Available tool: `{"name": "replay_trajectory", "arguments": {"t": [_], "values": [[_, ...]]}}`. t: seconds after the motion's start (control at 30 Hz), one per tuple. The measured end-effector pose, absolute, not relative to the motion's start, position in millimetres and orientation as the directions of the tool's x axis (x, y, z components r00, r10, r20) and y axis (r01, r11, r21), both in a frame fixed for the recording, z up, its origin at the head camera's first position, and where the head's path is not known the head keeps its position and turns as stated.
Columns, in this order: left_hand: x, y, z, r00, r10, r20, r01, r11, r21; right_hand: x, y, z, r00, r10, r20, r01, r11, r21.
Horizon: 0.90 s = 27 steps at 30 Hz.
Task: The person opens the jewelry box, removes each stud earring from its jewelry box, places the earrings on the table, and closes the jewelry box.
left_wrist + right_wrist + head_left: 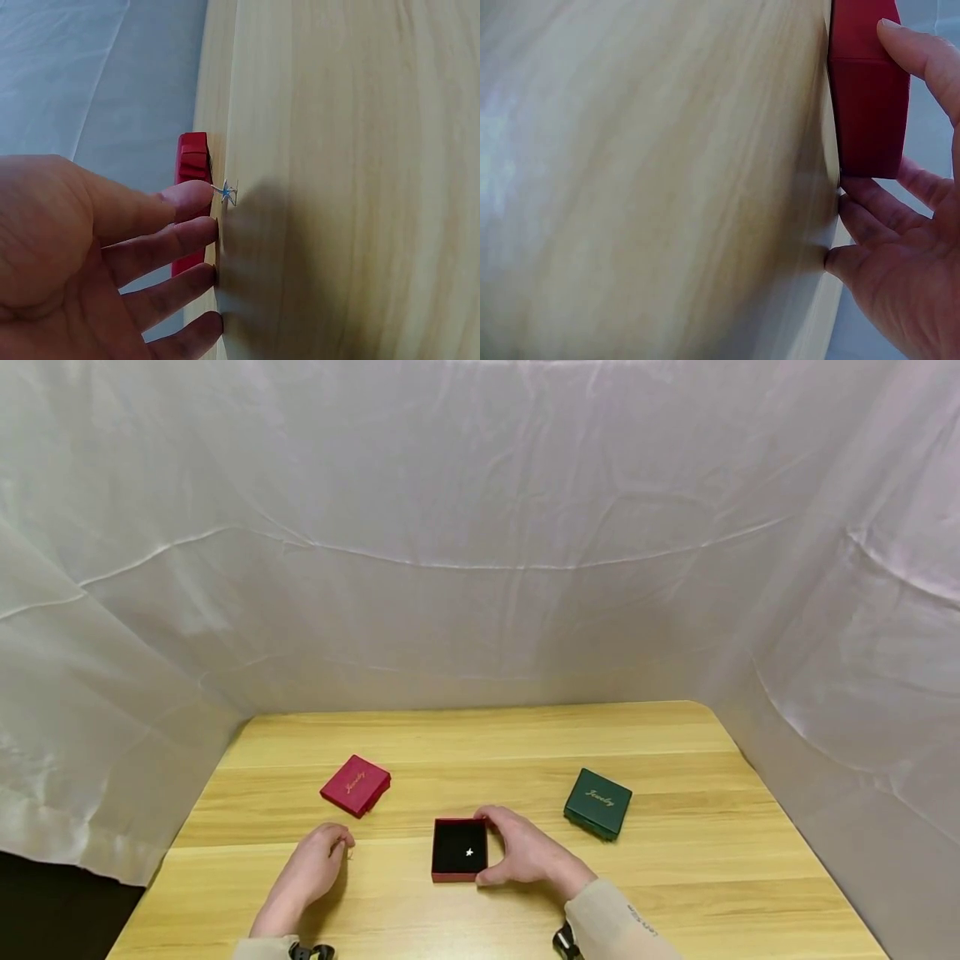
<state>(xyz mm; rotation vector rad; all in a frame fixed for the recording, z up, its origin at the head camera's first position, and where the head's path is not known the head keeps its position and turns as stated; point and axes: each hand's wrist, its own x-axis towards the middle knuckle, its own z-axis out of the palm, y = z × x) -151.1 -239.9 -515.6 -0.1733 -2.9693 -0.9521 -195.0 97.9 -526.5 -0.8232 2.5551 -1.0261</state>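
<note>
A red open box (450, 877) with a black lining sits near the middle of the wooden table, and a small silver star (469, 852) lies on the lining. My right hand (528, 850) holds this box from its right side, thumb at the near corner and fingers at the far one. In the right wrist view, the thumb lies against the box's red wall (866, 112). My left hand (311, 864) is to the left of the box, low over the table. Between its thumb and forefinger it pinches a small star-shaped earring (226, 193) with a thin stem.
Beyond my left hand lies a crimson box lid (356, 785) with gold "Jewelry" lettering. To the right of my right hand is a dark green box (598, 803) with the same lettering. Pale cloth (480, 610) hangs behind and at both sides of the table (480, 735).
</note>
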Motion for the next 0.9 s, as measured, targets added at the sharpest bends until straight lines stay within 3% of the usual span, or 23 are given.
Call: {"name": "replay_trajectory", "arguments": {"t": [0.27, 0.53, 0.9], "values": [[-149, -233, -513, -0.995, 0.092, 0.047, 0.103, 0.801, 0.589, -195, 98, -527, -0.802, -0.597, -0.033, -0.411, 0.590, -0.695], [-147, -211, -505, -0.985, 0.097, 0.141, 0.162, 0.794, 0.586, -195, 98, -527, -0.802, -0.597, -0.030, -0.413, 0.591, -0.693], [-145, -168, -500, -0.948, 0.231, 0.218, 0.317, 0.750, 0.581, -196, 98, -528, -0.802, -0.597, -0.030, -0.413, 0.589, -0.695]]}}
